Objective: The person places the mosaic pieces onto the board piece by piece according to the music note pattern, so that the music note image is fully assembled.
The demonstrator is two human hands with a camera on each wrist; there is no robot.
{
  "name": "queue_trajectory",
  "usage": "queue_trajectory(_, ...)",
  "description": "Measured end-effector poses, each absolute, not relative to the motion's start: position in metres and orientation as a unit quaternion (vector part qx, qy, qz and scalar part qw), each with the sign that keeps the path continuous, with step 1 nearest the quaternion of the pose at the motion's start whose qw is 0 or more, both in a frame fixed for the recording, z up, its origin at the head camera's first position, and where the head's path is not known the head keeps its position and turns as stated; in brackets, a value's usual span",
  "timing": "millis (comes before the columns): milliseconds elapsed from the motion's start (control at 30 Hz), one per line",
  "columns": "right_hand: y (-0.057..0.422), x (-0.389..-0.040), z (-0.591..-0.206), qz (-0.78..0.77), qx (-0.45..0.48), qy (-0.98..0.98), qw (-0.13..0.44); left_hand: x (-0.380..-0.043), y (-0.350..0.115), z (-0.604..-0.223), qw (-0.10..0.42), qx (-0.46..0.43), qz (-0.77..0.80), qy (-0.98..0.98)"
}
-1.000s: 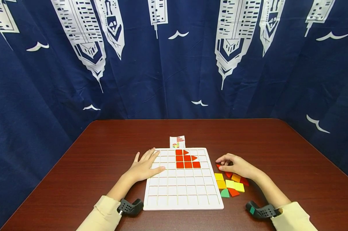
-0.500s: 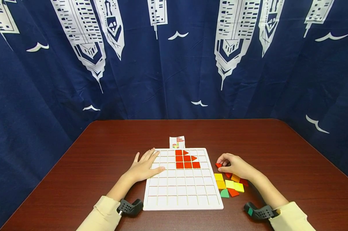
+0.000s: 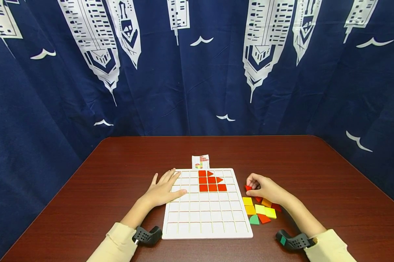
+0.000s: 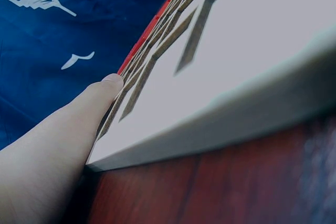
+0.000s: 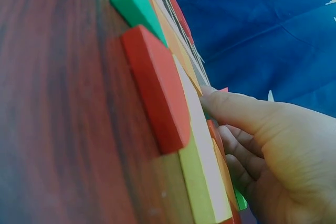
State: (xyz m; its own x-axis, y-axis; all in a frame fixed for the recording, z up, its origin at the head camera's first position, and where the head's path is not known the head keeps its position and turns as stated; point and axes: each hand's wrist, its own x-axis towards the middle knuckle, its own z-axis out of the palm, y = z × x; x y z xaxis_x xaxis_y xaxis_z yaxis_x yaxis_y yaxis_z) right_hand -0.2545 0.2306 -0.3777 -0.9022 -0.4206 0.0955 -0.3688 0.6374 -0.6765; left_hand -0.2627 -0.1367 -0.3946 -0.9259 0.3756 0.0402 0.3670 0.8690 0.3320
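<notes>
A white gridded board [image 3: 206,216] lies on the table, with several red square tiles and two red triangles [image 3: 219,180] in its upper part. My left hand [image 3: 162,191] rests with spread, straight fingers on the board's left edge; the left wrist view shows its thumb [image 4: 100,98] along the border. Right of the board, my right hand [image 3: 266,188] pinches a small red tile [image 3: 248,188] between thumb and fingers. Its exact shape is mostly hidden, with only a red tip showing above the thumb in the right wrist view.
Beside the board's right edge lie several loose tiles: yellow ones [image 3: 270,213], orange ones [image 3: 250,210], red ones [image 3: 264,218] and a green rounded one [image 3: 254,219]. A small printed pattern card [image 3: 200,161] sits at the board's far edge. A blue curtain [image 3: 184,91] hangs behind the table.
The fingers of my right hand have closed on the red tile, which has turned slightly and shifted a little. My left hand and the tiles on the board have stayed put.
</notes>
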Motion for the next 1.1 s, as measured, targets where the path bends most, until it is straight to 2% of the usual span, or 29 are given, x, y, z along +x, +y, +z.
queue_trajectory(300, 0.232, -0.255, -0.381, -0.357, -0.227, 0.906, 0.031, -0.263, -0.137, -0.394, 0.011, 0.192, 0.168, 0.967)
queue_trajectory(500, 0.231, -0.256, -0.382, -0.371, -0.228, 0.899, 0.048, -0.263, -0.137, -0.395, 0.012, 0.193, 0.169, 0.966)
queue_trajectory(933, 0.206, -0.252, -0.375, -0.441, -0.152, 0.883, 0.060, -0.264, -0.137, -0.396, 0.011, 0.193, 0.167, 0.967)
queue_trajectory(1100, 0.184, -0.249, -0.377, -0.448, -0.120, 0.885, 0.032, -0.264, -0.137, -0.396, 0.010, 0.194, 0.166, 0.967)
